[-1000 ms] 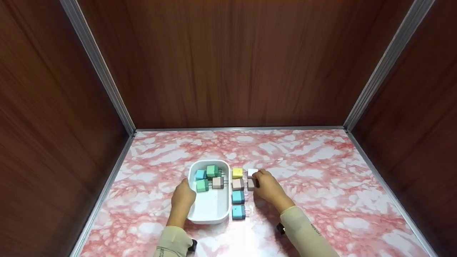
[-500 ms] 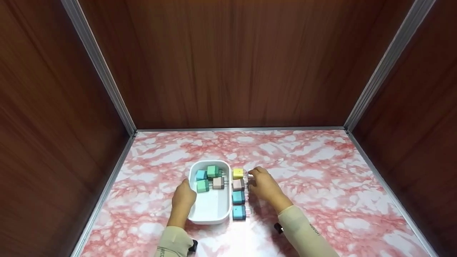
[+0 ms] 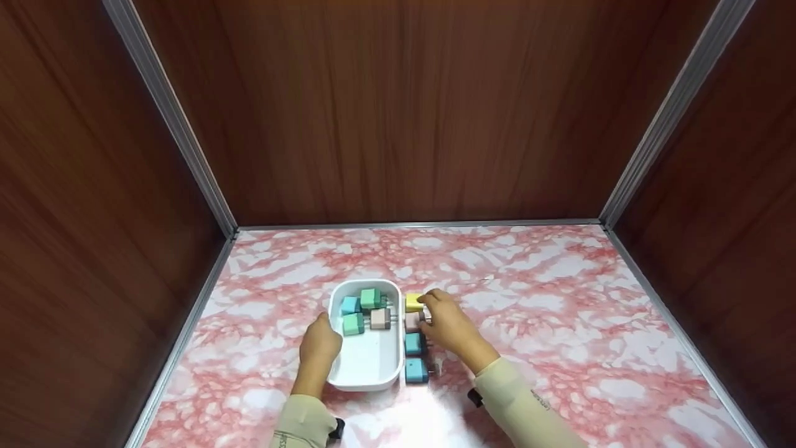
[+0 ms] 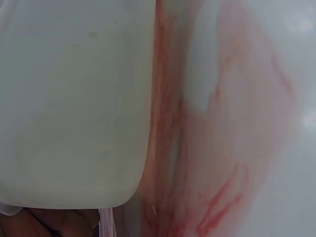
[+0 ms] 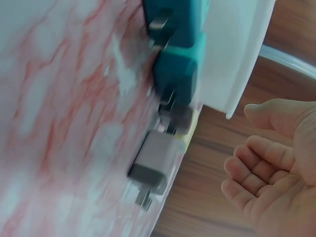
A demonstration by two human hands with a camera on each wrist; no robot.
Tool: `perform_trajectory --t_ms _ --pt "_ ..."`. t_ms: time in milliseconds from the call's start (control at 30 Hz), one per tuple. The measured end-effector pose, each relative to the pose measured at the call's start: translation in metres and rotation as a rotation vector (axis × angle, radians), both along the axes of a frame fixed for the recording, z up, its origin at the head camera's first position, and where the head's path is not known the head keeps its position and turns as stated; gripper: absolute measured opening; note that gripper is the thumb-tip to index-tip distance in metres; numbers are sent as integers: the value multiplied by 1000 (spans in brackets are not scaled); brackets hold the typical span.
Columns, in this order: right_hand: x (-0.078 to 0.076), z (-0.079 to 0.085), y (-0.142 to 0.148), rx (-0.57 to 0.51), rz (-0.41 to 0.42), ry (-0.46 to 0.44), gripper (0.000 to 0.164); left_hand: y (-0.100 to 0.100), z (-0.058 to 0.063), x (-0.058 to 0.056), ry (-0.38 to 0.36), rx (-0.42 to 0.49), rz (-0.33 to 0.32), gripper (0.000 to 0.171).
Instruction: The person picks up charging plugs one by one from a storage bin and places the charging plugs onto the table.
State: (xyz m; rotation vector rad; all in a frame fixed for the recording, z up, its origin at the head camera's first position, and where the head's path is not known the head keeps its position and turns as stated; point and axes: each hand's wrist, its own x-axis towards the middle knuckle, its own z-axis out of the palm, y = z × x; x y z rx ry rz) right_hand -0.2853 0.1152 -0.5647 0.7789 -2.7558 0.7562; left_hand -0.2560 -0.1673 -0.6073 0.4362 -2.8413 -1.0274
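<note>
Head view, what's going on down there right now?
A person's left hand holds the side of a white tray with four plugs in it. The right hand is at a yellow plug and a pinkish plug just outside the tray; whether it touches them isn't clear. Two blue plugs lie in line with those, nearer the person.

Dark reddish-brown wood-grain walls stand far, left and right, edged by straight silver-grey metal rails, around a pink-and-white marbled surface; bright glare whitens its near middle.
</note>
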Motion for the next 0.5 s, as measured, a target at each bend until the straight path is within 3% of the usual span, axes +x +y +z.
perform_trajectory --t_ms 500 --pt "4 8 -33 22 93 80 41 0 -1 1 -12 4 1 48"
